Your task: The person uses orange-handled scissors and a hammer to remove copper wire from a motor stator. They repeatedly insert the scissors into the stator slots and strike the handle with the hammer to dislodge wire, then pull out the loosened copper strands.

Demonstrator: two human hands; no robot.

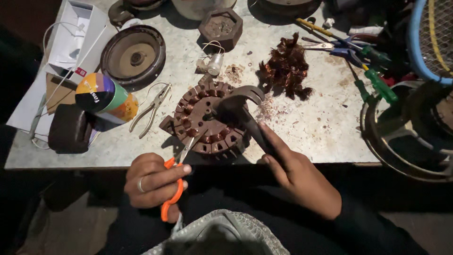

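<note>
A round, rusty motor stator (207, 120) with copper-wound slots lies on the worn table (311, 127) near its front edge. My left hand (153, 182), a ring on one finger, is shut on orange-handled scissors (175, 184); their blades reach into a slot on the stator's near side. My right hand (297, 172) grips the handle of a large dark wrench (243, 106), whose open jaw rests on top of the stator.
A heap of cut copper wire (287, 68) lies behind the stator. Pliers (151, 111), a multicoloured tape roll (104, 97), a round metal cover (134, 54), a small capacitor (214, 63) and a hexagonal block (221, 26) lie at the left and back. Screwdrivers (373, 78) and a fan housing (410, 130) crowd the right.
</note>
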